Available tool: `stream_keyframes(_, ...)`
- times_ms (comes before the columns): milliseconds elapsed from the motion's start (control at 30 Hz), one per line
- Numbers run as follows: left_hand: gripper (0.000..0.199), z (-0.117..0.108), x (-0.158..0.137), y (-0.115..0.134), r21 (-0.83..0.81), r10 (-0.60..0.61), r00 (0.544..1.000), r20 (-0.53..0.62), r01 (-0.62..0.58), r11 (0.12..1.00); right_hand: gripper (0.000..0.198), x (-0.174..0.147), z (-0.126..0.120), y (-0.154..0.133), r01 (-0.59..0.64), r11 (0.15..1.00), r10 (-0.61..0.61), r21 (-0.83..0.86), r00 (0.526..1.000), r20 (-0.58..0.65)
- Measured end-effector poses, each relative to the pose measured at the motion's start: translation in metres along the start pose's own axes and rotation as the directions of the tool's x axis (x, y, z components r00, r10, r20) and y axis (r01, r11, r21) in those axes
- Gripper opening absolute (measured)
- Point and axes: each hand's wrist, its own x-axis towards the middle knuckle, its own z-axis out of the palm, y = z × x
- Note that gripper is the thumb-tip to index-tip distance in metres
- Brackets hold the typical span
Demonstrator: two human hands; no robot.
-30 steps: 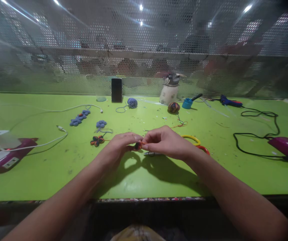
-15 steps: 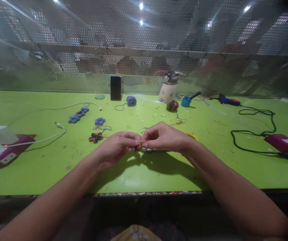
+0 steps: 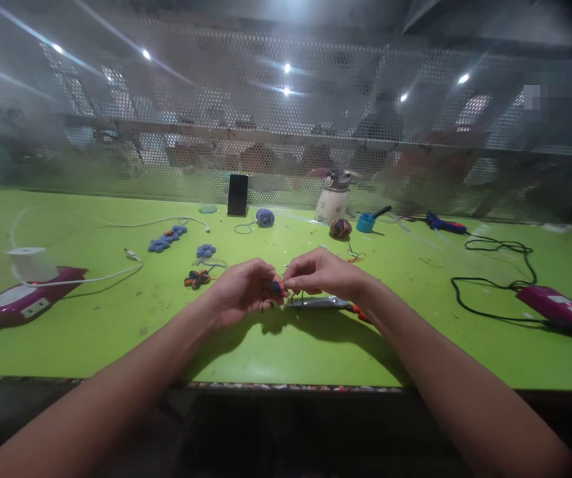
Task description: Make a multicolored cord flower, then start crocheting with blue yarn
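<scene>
Left hand (image 3: 243,290) was half-curled, its fingertips gripping a small multicoloured yarn piece (image 3: 277,288) above the desk (image 3: 131,352), near middle; right hand (image 3: 326,273) was narrow, thumb and forefinger pinched at the piece's right edge. Scissors (image 3: 322,303) lay below the right wrist; multicoloured yarn flower (image 3: 197,279) lay left, slightly farther

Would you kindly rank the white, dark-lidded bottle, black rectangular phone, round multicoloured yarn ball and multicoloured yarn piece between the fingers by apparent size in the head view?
Bottle
Phone
Yarn ball
Yarn piece, judging only its visible part
</scene>
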Motion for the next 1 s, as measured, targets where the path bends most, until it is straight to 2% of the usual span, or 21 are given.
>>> stream_keyframes(100,0.017,-0.002,0.000,0.002,-0.030,0.058,0.998,0.019,-0.058,0.998,0.021,0.001,-0.001,0.001,-0.006,0.999,0.008,0.044,0.999,-0.052)
stream_keyframes(233,0.015,-0.001,-0.003,0.005,0.014,0.116,0.993,0.028,-0.116,0.993,0.025,0.000,-0.002,-0.001,0.008,0.996,0.002,0.086,0.993,-0.117)
stream_keyframes(467,0.024,0.004,-0.006,0.005,0.168,0.174,0.983,0.060,-0.182,0.969,0.026,0.001,-0.002,-0.002,0.062,0.992,-0.035,0.110,0.971,-0.237)
stream_keyframes(700,0.029,0.009,-0.002,0.000,0.396,0.278,0.960,0.035,-0.269,0.878,0.030,0.006,0.006,0.001,0.109,0.988,-0.065,0.113,0.940,-0.334)
stream_keyframes(867,0.027,0.008,0.001,0.002,0.522,0.337,0.941,0.008,-0.291,0.801,0.031,0.007,0.010,0.003,0.090,0.992,-0.057,0.085,0.943,-0.329)
stream_keyframes(1000,0.027,0.006,0.001,0.001,0.464,0.298,0.954,0.015,-0.271,0.843,0.029,0.003,-0.001,0.001,0.055,0.998,-0.062,-0.036,0.968,-0.242)
